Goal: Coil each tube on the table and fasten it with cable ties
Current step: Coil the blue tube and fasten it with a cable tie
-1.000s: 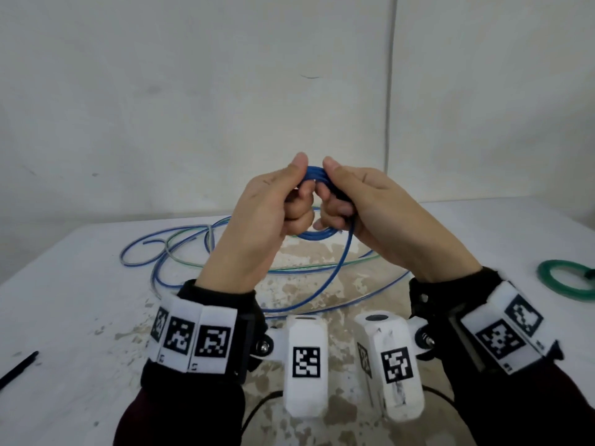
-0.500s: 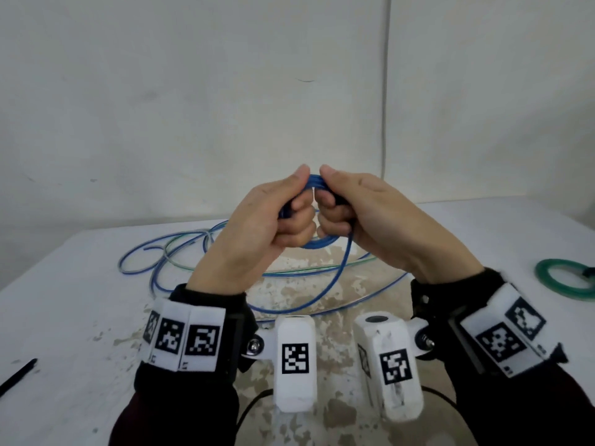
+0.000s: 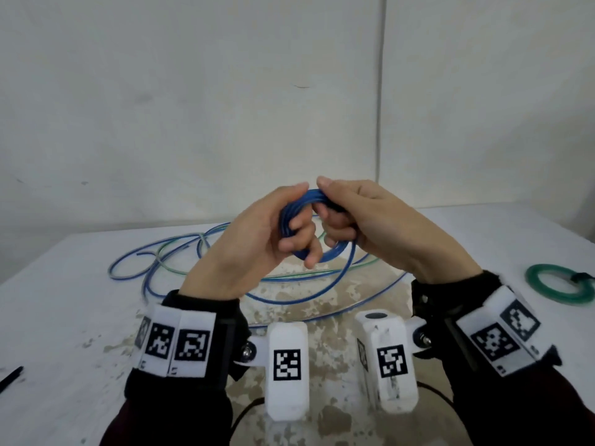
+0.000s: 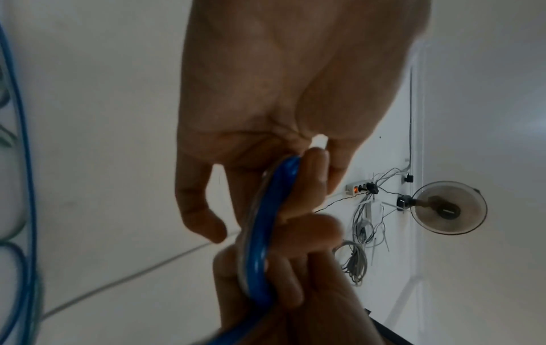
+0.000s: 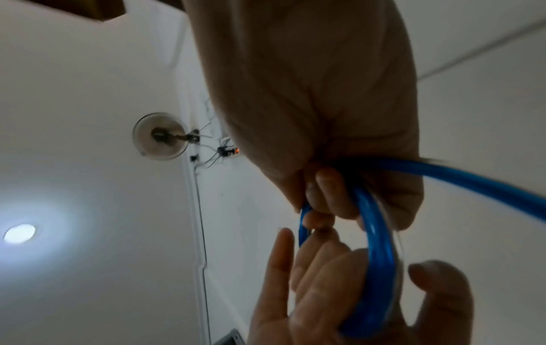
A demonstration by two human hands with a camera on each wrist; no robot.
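Above the table's middle, both hands hold a small coil of blue tube (image 3: 294, 206). My left hand (image 3: 301, 226) curls its fingers through the coil's left side, thumb on top. My right hand (image 3: 333, 215) grips the right side, thumb on the top strands. The tube's loose length (image 3: 343, 276) hangs from the coil to the table and loops off to the left. In the left wrist view the coil (image 4: 263, 224) runs between the fingers of both hands. The right wrist view shows the right hand's fingers curled round the blue tube (image 5: 379, 235), with the left hand (image 5: 319, 287) below.
A thin green-tinted tube (image 3: 180, 252) lies tangled with the blue loops at the back left of the white table (image 3: 64, 304). A green coiled tube (image 3: 544, 286) with a black tie lies at the right edge. A black cable tie (image 3: 11, 378) lies at the left edge.
The hands have eased slightly apart, so more of the blue coil shows between them. My left fingers have shifted round the coil's left side.
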